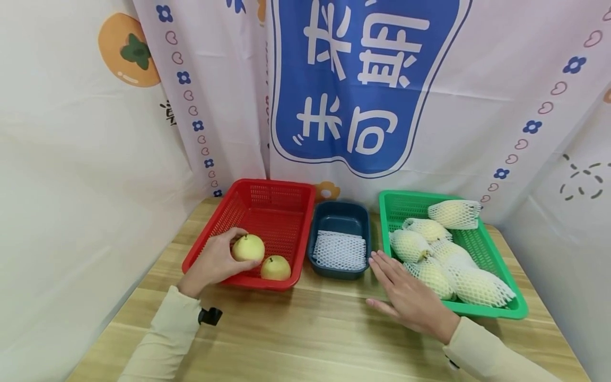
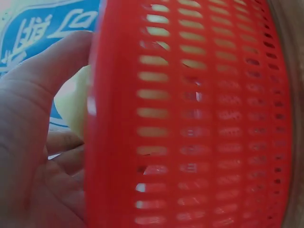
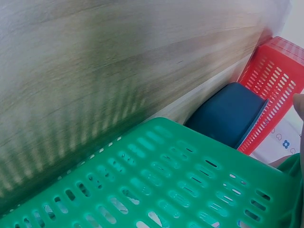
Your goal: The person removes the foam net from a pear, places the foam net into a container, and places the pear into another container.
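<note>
My left hand [image 1: 215,261] holds a yellow-green pear [image 1: 249,248] over the near left part of the red basket [image 1: 285,225], thumb on its near side and fingers behind. Beside it, a second bare pear [image 1: 276,268] lies inside the basket. In the left wrist view the basket's slotted wall [image 2: 190,118] hides part of the held pear [image 2: 71,102]. The right hand [image 1: 412,297] holds nothing; its straight fingers reach along the near left corner of the green basket [image 1: 517,306]. Several pears in white foam nets [image 1: 431,278] fill much of that basket.
Between the two baskets stands a dark blue tray [image 1: 341,274] with flat white foam nets [image 1: 340,249] in it. All three containers stand on a wooden table [image 1: 305,329]. A printed cloth [image 1: 238,106] hangs right behind them.
</note>
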The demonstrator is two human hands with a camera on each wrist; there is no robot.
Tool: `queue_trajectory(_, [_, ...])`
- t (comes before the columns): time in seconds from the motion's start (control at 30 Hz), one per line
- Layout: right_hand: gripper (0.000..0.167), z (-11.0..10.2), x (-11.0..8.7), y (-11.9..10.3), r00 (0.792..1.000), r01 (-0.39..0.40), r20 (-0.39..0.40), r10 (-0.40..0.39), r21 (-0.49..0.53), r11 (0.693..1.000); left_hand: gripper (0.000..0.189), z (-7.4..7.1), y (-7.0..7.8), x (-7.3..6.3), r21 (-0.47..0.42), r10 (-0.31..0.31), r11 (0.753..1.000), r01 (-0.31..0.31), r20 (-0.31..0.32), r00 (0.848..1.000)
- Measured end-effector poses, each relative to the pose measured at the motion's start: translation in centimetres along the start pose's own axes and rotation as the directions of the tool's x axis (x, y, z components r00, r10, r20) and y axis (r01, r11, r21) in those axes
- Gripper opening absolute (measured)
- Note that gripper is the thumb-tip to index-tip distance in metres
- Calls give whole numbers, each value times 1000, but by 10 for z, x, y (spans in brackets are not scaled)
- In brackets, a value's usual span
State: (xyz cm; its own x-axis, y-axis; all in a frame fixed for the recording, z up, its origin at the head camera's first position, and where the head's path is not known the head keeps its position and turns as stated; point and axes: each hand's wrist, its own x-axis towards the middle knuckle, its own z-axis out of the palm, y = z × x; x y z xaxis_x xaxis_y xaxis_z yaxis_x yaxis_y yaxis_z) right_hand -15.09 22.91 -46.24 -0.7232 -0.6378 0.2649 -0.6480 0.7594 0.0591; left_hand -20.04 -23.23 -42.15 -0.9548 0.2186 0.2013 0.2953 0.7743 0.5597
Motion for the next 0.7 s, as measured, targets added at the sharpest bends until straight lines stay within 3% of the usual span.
queue_trajectory(0.17, [86, 0, 1, 0, 1000, 1, 0, -1, -3, 1000, 72, 6, -13, 6, 30, -49, 998, 47, 82, 995])
queue_trajectory(0.33, [86, -2, 0, -1, 1000, -7, -1, 7, 2, 1000, 69, 7, -12, 14, 92, -51, 995, 34, 187, 981])
queue_trajectory(0.7, [86, -1, 0, -1, 1000, -13, 9, 13, 9, 1000, 61, 8, -7, 26, 185, -126, 981, 64, 346, 930])
